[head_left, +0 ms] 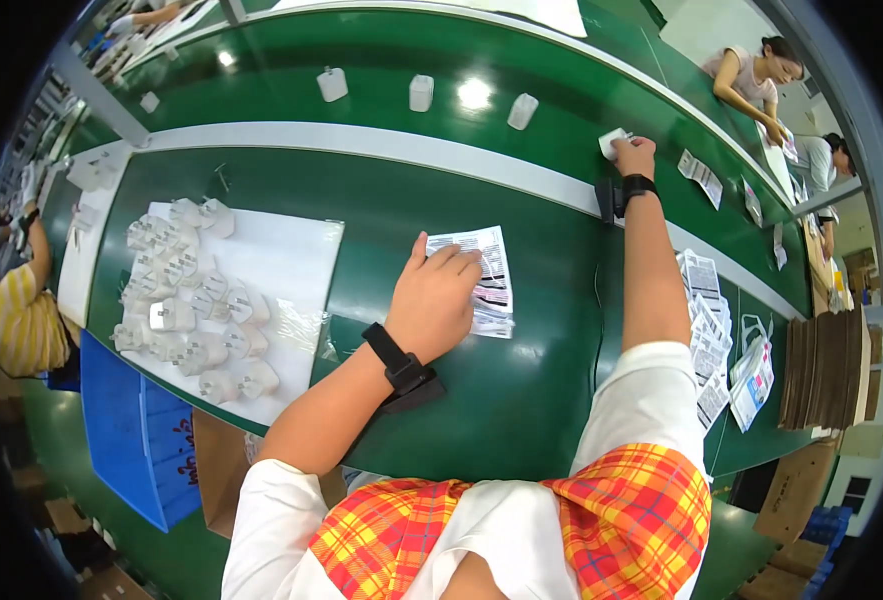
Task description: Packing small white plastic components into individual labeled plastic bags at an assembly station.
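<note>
On the green table, a printed leaflet (495, 270) with a white page and a pinkish band lies under my left hand (436, 300). The fingers of that hand are stretched out and rest flat over the paper. Reaching far to the right, my right hand (635, 156) grips a small white power adapter (613, 143) above the green conveyor belt, just past the pale rail. A crowd of white plug adapters (196, 300), several with their prongs facing up, stands at the left on a white sheet (296, 270).
Spaced along the belt (381, 110) are white adapters (421, 93) and, farther right, leaflets (701, 178). A leaflet stack (706, 330) and a plastic bag (752, 375) lie right of my arm. Below left stands a blue bin (136, 435). Co-workers (751, 80) sit across the line.
</note>
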The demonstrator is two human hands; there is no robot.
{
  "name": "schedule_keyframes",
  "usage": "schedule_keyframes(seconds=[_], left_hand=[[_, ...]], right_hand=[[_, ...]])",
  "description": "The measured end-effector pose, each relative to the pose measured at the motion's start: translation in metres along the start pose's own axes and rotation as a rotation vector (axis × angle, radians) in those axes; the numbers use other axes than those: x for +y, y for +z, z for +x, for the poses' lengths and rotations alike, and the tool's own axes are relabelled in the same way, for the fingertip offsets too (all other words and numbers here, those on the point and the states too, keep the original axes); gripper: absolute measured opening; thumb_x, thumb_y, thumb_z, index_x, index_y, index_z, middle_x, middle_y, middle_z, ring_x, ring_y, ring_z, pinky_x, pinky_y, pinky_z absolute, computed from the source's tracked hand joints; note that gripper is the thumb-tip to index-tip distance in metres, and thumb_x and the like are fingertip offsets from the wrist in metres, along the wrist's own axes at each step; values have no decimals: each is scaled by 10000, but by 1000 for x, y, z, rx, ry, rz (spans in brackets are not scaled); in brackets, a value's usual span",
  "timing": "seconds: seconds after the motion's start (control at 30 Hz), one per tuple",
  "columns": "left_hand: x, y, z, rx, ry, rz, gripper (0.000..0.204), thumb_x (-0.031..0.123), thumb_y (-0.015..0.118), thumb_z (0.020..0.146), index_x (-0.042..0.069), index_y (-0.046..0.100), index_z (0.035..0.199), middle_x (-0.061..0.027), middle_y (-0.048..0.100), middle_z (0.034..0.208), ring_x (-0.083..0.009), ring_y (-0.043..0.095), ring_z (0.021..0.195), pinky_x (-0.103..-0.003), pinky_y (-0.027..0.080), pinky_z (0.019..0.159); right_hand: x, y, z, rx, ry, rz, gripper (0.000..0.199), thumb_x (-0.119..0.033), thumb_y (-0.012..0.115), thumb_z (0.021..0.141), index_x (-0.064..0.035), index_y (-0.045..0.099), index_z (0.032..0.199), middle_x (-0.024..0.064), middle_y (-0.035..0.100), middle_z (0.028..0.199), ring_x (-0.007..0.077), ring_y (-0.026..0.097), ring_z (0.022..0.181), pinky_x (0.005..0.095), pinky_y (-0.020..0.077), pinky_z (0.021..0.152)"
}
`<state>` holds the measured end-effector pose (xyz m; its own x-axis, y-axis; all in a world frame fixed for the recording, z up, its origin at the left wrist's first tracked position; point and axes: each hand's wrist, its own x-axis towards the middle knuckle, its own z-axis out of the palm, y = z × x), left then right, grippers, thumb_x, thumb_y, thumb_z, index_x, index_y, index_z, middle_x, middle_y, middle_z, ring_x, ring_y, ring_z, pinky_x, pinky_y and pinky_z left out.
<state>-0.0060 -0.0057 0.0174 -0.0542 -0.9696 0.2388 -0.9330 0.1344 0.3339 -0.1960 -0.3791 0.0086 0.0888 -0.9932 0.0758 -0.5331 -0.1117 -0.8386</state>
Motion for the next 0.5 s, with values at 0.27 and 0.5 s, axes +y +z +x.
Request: schedule_keyframes(seconds=[0.27, 0.5], left_hand=[[0, -31, -7, 301, -31, 179, 254, 174, 655, 742, 30, 673, 951, -101, 651, 1089, -288, 584, 1058, -521, 401, 1021], [-7, -30, -3, 117, -71, -32, 194, 147, 657, 740, 43, 671, 903, -82, 649, 970, -272, 612, 878, -385, 529, 737]], right_hand=[[-124, -3, -201, -773, -3, 872, 517, -165, 507, 934, -12, 347, 1401, 202, 558, 1270, 243, 623, 1019, 294, 539, 797], [-111, 15, -248, -879, -70, 733, 586, -121, 622, 870, -38, 330, 1371, 195, 554, 1286, 226, 594, 1076, 315, 481, 910]])
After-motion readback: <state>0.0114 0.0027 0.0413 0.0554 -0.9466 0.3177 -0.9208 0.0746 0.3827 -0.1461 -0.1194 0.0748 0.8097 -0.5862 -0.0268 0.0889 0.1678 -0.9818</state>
